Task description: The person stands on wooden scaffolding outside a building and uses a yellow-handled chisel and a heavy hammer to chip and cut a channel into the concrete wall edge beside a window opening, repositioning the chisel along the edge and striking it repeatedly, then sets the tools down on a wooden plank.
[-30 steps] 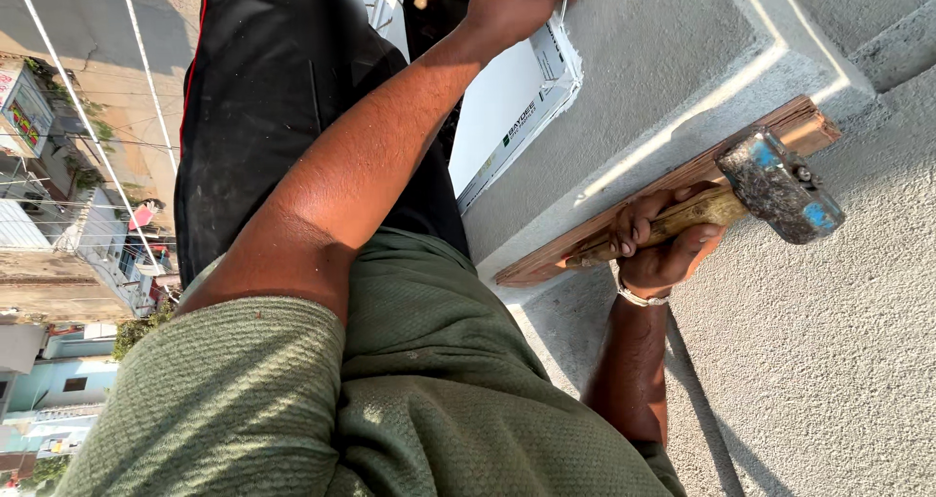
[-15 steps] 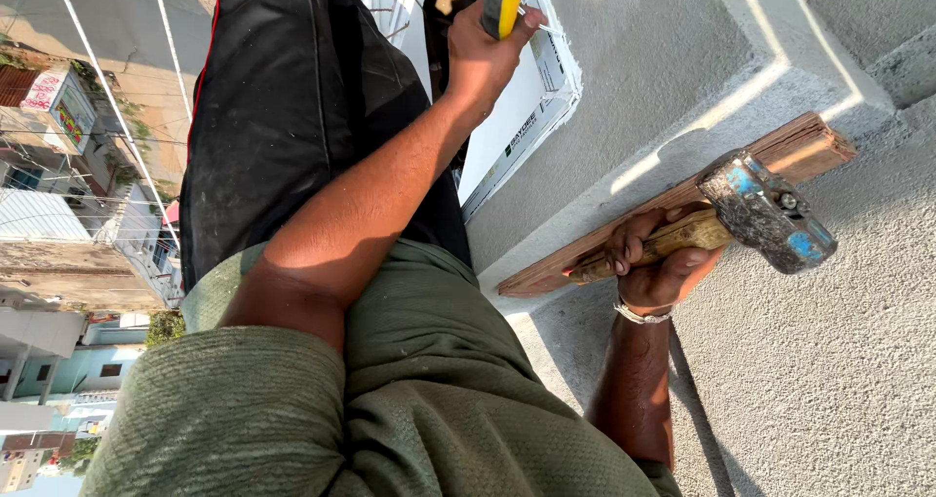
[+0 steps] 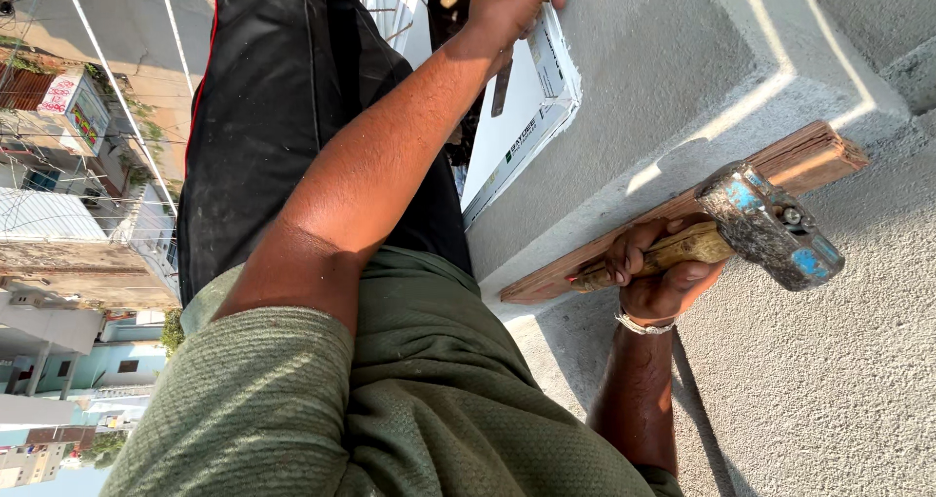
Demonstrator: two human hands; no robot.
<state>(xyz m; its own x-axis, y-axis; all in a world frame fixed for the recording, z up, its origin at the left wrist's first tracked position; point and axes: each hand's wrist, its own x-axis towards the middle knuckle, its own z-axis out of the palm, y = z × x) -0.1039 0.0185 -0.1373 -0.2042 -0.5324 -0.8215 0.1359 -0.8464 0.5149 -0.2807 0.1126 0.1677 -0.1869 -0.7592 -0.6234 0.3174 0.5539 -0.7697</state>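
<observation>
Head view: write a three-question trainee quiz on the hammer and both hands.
1. True or false: the right hand grips the hammer by its wooden handle.
2. The hammer head lies against which thing? A) wooden plank B) brick C) metal pipe
3. Fill in: the flat box by the left hand is ____.
Key: 1 true; 2 A; 3 white.

Rough grey plastered wall filling the right side, stepped ledge with a sunlit edge, hard sunlight with sharp shadows, street far below at upper left, overhead cables, low buildings, scattered trees
</observation>
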